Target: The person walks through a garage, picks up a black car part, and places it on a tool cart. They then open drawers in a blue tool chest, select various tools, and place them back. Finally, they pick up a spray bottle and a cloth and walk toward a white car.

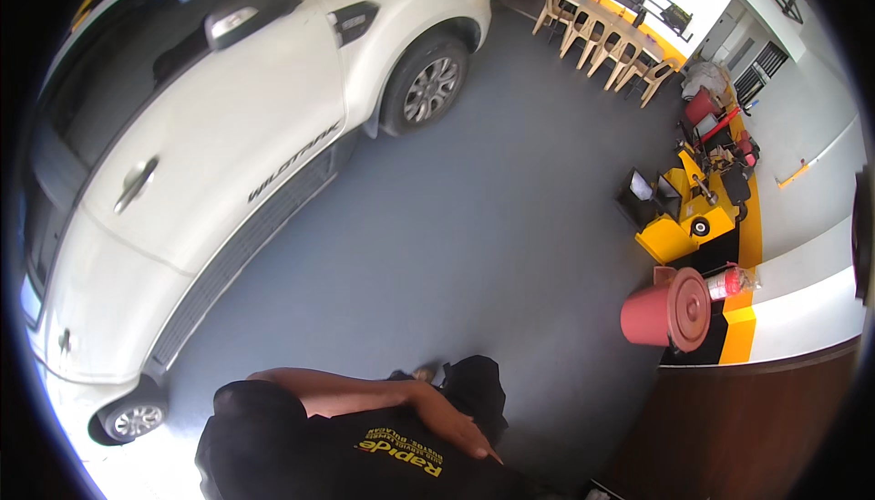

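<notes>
My left arm bends across the front of my black shirt (310,450), which carries yellow lettering. At its end, my left hand (467,436) lies close to the shirt, near the dark trousers (476,391). One finger points toward the lower right; the other fingers are hidden, so whether the hand grips anything does not show. My right hand is out of the picture. A white pickup truck (237,117) stands along the left side, its doors closed and its front wheel (428,90) on the grey floor (465,217).
To the right are a lidded red bin (652,313), a yellow machine (693,213) and stacked tools by the wall. Wooden chairs (583,37) line a long table (629,26) at the back. A brown surface (738,427) fills the lower right.
</notes>
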Demonstrator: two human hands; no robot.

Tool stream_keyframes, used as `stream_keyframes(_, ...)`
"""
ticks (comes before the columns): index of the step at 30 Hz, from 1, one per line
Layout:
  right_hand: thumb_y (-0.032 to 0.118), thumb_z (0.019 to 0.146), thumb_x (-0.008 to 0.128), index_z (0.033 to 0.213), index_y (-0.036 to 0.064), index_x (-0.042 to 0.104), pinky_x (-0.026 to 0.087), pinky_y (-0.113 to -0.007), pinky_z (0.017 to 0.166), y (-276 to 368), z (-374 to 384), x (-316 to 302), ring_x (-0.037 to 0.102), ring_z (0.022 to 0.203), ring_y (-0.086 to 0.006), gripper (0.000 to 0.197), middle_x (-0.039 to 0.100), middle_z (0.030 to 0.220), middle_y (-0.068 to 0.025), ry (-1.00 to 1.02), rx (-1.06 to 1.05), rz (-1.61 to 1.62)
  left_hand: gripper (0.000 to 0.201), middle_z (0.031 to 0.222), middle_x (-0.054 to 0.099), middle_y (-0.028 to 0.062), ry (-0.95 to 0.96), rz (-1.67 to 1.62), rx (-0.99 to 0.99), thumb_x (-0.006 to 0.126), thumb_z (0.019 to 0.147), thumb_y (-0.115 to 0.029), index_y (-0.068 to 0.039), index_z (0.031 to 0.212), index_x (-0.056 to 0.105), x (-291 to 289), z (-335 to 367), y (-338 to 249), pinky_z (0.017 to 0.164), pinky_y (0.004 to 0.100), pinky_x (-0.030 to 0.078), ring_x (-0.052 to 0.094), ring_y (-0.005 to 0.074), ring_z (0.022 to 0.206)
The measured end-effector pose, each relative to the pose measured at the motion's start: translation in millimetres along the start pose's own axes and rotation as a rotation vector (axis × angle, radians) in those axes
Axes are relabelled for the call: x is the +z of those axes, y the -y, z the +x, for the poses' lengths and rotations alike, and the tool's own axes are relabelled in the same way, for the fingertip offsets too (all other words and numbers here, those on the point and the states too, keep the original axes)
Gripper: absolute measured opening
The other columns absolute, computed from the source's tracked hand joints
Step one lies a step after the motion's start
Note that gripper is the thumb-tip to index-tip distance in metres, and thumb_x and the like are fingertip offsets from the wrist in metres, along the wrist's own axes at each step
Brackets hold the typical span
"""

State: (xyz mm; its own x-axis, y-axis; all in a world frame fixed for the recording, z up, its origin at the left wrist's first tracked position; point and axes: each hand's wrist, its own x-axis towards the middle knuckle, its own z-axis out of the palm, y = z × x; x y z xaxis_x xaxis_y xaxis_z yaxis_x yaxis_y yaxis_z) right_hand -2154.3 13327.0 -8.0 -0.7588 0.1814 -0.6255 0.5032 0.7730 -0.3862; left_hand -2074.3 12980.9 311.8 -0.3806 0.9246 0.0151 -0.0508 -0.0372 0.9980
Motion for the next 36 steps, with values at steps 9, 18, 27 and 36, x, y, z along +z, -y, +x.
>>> stream_keyframes(9, 0.032, 0.101, 0.063, 0.133, -0.0077, 0.062, 0.057, -0.041, 0.091, 210, 189, 14, 0.068, 0.106, -0.0301, 0.051, 0.07, 0.122, -0.0223, -0.043, 0.145, -0.151, 0.103, 0.161, 0.033, 0.04, 0.291, 0.21, 0.954, 0.034, 0.1, -0.079, 0.009, 0.151, 0.049, -404, -98, -144, 0.124, 0.0646, 0.016, 0.026, 0.046, 0.157)
stream_keyframes(18, 0.031, 0.094, 0.067, 0.114, -0.0109, 0.071, 0.057, -0.046, 0.075, 723, 479, -105, 0.072, 0.083, -0.0335, 0.046, 0.076, 0.102, -0.0237, -0.138, -0.515, -0.276, 0.133, 0.134, 0.038, 0.0177, -0.929, 0.69, 1.15, 0.071, 0.045, -0.1, 0.001, 0.129, 0.047, -717, -187, -300, 0.112, 0.046, 0.031, 0.037, 0.0304, 0.131)
stream_keyframes(27, 0.032, 0.094, 0.067, 0.113, -0.0107, 0.072, 0.057, -0.047, 0.075, 1093, 627, -33, 0.072, 0.084, -0.0366, 0.047, 0.076, 0.101, -0.0256, -0.151, -0.594, -0.239, 0.149, 0.128, 0.033, 0.0159, -0.975, 0.854, 1.356, 0.065, 0.046, -0.104, 0.007, 0.137, 0.027, -1046, -316, -326, 0.106, 0.0443, 0.032, 0.036, 0.0268, 0.121)
stream_keyframes(36, 0.033, 0.094, 0.068, 0.113, -0.0104, 0.072, 0.056, -0.049, 0.075, 1461, 760, 58, 0.072, 0.085, -0.0398, 0.048, 0.075, 0.099, -0.0274, -0.055, -0.741, -0.207, 0.141, 0.14, 0.03, 0.0169, -1.034, 0.605, 1.308, 0.06, 0.059, -0.1, 0.005, 0.145, 0.024, -1387, -395, -347, 0.114, 0.0458, 0.027, 0.032, 0.0277, 0.134)
